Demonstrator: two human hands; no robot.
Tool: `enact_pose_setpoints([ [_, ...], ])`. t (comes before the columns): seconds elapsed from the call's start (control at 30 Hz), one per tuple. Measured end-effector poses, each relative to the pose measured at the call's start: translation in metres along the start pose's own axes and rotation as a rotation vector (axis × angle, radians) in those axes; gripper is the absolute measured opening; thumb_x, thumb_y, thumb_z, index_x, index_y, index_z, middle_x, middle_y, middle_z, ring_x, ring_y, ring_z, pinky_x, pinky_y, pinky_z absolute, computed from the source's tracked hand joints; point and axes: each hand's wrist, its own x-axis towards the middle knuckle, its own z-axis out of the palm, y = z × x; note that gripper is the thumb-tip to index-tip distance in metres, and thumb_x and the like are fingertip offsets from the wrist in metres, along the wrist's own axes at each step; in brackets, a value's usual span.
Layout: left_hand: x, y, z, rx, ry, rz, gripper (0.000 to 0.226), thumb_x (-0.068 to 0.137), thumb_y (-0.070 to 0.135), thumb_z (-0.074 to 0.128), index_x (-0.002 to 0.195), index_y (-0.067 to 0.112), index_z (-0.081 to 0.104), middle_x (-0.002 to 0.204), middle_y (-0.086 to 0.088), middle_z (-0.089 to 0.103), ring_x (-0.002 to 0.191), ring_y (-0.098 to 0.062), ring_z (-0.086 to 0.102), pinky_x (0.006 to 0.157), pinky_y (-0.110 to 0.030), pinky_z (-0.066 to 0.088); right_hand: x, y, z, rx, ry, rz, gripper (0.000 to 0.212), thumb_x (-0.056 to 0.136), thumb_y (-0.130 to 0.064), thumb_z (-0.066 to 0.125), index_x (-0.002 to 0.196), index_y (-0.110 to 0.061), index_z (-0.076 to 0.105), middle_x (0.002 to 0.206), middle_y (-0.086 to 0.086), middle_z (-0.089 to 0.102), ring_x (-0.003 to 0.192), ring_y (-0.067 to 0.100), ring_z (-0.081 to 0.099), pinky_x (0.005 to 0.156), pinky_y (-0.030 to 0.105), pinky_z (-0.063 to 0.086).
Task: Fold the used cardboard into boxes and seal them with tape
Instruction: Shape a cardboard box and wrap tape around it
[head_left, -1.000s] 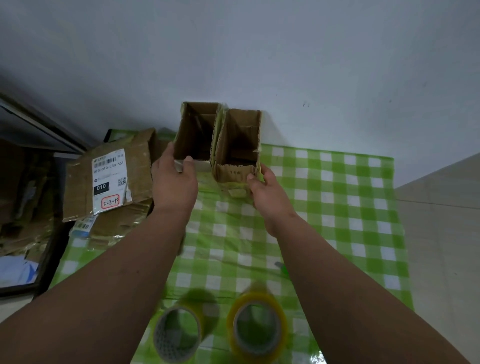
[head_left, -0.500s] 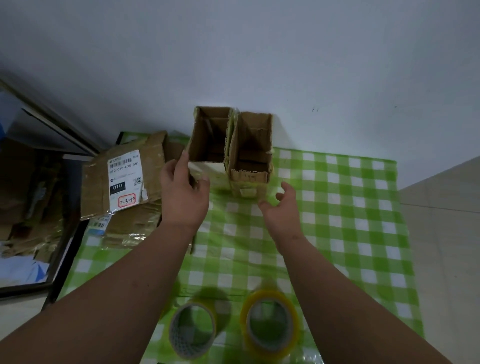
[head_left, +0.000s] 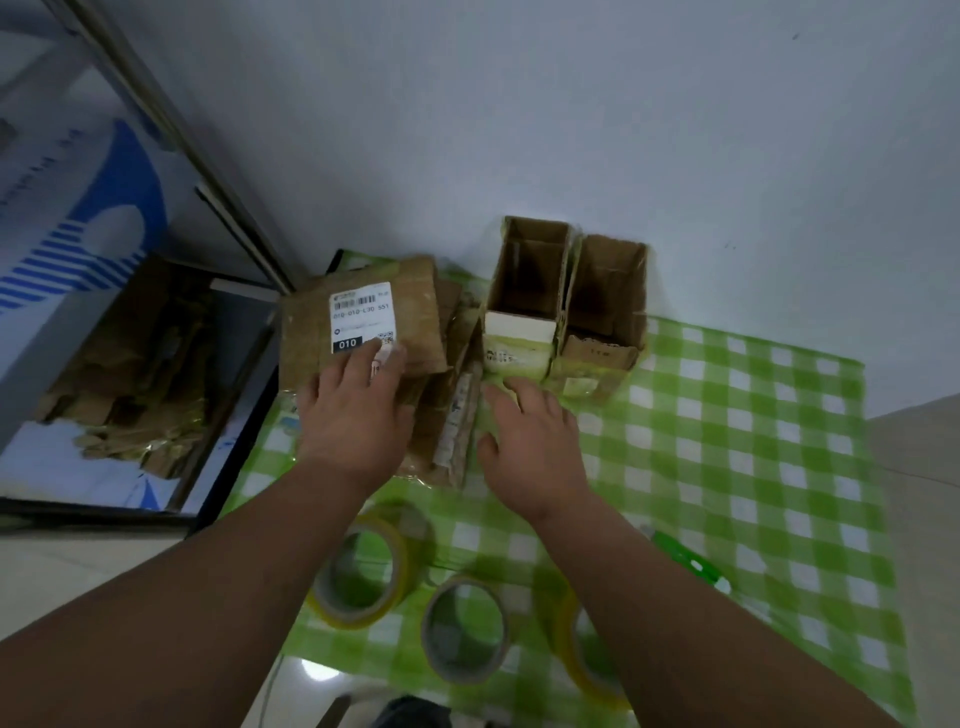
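Two open-topped cardboard boxes stand side by side against the wall, the left box (head_left: 522, 317) and the right box (head_left: 602, 322). A stack of flattened cardboard (head_left: 363, 322) with a white shipping label lies left of them on the green checked tablecloth (head_left: 727, 441). My left hand (head_left: 358, 410) lies flat with straight fingers on the top sheet, fingertips over the label. My right hand (head_left: 530, 441) hovers with spread fingers just right of the stack's edge, in front of the left box, holding nothing. Three tape rolls (head_left: 363, 571) (head_left: 465, 629) (head_left: 587, 649) sit near me.
A white wall (head_left: 519, 130) stands right behind the boxes. More crumpled cardboard (head_left: 135, 374) lies in a tray on the floor to the left. A green-handled tool (head_left: 691, 564) rests on the cloth by my right forearm. The table's right edge meets tiled floor (head_left: 919, 467).
Both hands have left the two standing boxes and moved left. My left hand now rests on the labelled flat cardboard, and my right hand has come beside the stack. The view has swung left.
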Motion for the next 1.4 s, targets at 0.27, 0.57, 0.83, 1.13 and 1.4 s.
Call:
enact_pose_setpoints([
  [0.27,0.026,-0.055,0.005,0.153,-0.145,0.054,0.071,0.098,0.039,0.044,0.157,0.032,0.005,0.166,0.006,0.001,0.150,-0.022,0.005,0.120,-0.045,0.010,0.040,-0.053,0.008,-0.181,-0.081,-0.140,0.070,0.093,-0.034,0.051,0.153,-0.039,0.016,0.165,0.008,0.001,0.149,0.031,0.011,0.119,0.052,0.013],
  [0.57,0.053,-0.069,0.017,0.117,-0.158,0.089,0.078,0.098,0.033,0.049,0.155,0.041,-0.003,0.166,0.008,0.000,0.152,-0.024,0.004,0.121,-0.045,0.011,0.060,-0.063,0.024,-0.172,-0.122,-0.126,0.081,0.087,-0.037,0.060,0.155,-0.035,0.015,0.166,0.001,-0.001,0.150,0.030,0.006,0.119,0.053,0.002],
  [0.83,0.052,-0.070,-0.021,-0.032,0.144,0.119,0.056,0.095,0.021,0.036,0.150,0.030,0.037,0.154,0.002,0.042,0.141,-0.028,0.037,0.117,-0.051,0.015,0.062,-0.076,0.012,0.157,0.147,-0.005,0.094,0.090,-0.028,0.060,0.153,-0.041,-0.009,0.165,0.002,-0.002,0.150,0.025,0.015,0.117,0.053,0.023],
  [1.13,0.028,-0.062,-0.078,-0.633,0.523,-0.151,0.035,0.100,0.014,0.041,0.127,0.027,0.058,0.103,0.000,0.064,0.100,-0.027,0.059,0.102,-0.058,0.041,0.044,-0.079,-0.017,0.367,0.271,-0.079,0.079,0.092,-0.018,0.060,0.157,-0.022,0.015,0.156,0.005,0.023,0.140,0.027,0.036,0.112,0.044,0.038],
  [1.4,-0.012,-0.023,-0.103,-1.287,0.376,-0.331,0.031,0.103,0.014,0.042,0.123,0.031,0.060,0.110,0.008,0.064,0.104,-0.014,0.060,0.089,-0.032,0.047,0.015,-0.047,-0.052,0.734,0.211,0.178,0.078,0.096,-0.020,0.061,0.157,-0.020,0.012,0.160,-0.001,0.020,0.145,0.018,0.027,0.118,0.033,0.027],
])
